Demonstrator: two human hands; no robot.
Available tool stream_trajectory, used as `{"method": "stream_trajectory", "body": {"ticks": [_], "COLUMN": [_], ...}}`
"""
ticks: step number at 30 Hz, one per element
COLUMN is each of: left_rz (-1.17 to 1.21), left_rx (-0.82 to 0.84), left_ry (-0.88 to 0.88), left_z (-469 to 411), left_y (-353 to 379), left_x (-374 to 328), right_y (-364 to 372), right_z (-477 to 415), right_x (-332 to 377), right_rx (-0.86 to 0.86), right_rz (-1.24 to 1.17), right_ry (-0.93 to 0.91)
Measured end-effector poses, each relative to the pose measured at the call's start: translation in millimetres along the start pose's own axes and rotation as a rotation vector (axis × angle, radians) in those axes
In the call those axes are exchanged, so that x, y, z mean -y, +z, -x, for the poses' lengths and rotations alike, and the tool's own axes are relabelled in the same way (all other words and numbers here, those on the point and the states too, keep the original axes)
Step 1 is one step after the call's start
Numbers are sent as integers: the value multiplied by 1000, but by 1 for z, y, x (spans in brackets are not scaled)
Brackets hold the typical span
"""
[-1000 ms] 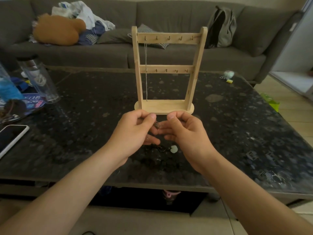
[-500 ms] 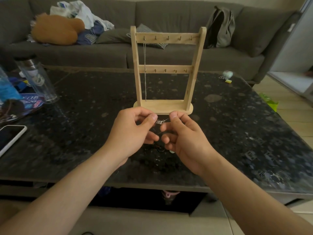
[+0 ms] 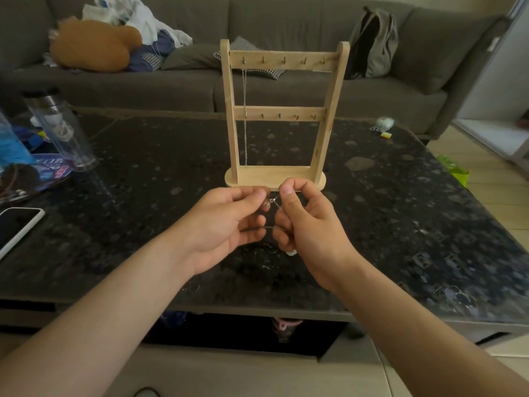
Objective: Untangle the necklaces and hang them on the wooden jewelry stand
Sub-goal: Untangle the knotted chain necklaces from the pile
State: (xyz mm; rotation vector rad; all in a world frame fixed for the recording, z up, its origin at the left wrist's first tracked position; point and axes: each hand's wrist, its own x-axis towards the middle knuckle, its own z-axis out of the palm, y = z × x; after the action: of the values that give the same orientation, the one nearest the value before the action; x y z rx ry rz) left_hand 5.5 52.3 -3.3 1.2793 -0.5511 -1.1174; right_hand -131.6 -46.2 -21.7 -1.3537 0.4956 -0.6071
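Observation:
The wooden jewelry stand (image 3: 282, 116) stands upright on the dark table, with two rails of small hooks. One thin silver chain (image 3: 245, 118) hangs from the top rail's leftmost hook down to the base. Just in front of the base, my left hand (image 3: 226, 224) and my right hand (image 3: 307, 222) are raised close together. Both pinch a fine necklace clasp (image 3: 272, 201) between thumb and finger. A thin strand runs between the lower fingers. Below the hands, a dark tangle of necklaces (image 3: 269, 250) and a pale pendant (image 3: 291, 253) lie on the table, partly hidden.
A clear bottle (image 3: 61, 130) and blue packaging stand at the left, and a phone (image 3: 17, 227) lies near the left edge. Small trinkets (image 3: 382, 126) sit at the far right corner. A grey sofa with clothes and a backpack (image 3: 372, 44) lies behind the speckled table (image 3: 415, 224).
Both hands have lifted slightly toward the stand's base, and the clasp now shows between the fingertips. The pale pendant has slid mostly under my right hand.

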Motion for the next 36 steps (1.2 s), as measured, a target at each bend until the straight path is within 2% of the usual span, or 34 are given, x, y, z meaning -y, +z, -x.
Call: {"method": "stream_trajectory", "body": {"ticks": [5,13,17,21,26,31,36], "left_rz": [147,137,83,47,4,-215,-578], "left_rx": [103,49,-31,-43,-30,-151,-285], "left_ry": [0,34,67,79,69,106,318], "left_z": [2,3,2,3,3,3,5], "left_y": [2,1,0,1,0,2,3], "left_x": [-3,-5,-5,-7,-7,-2,6], "right_y": [1,-4,-9,-10,-8,-6,-3], "right_z": [-2,-2,-4,-3,-3,-1,3], "right_x": [2,1,1,1,-2,-3,-1], "right_rx": [-35,-84,-102,-81,-79,-82,-72], "right_rz": [16,51,79,272,331,314,348], "right_ry": [-63,-98,-68,-157,-239,-247,-230]}}
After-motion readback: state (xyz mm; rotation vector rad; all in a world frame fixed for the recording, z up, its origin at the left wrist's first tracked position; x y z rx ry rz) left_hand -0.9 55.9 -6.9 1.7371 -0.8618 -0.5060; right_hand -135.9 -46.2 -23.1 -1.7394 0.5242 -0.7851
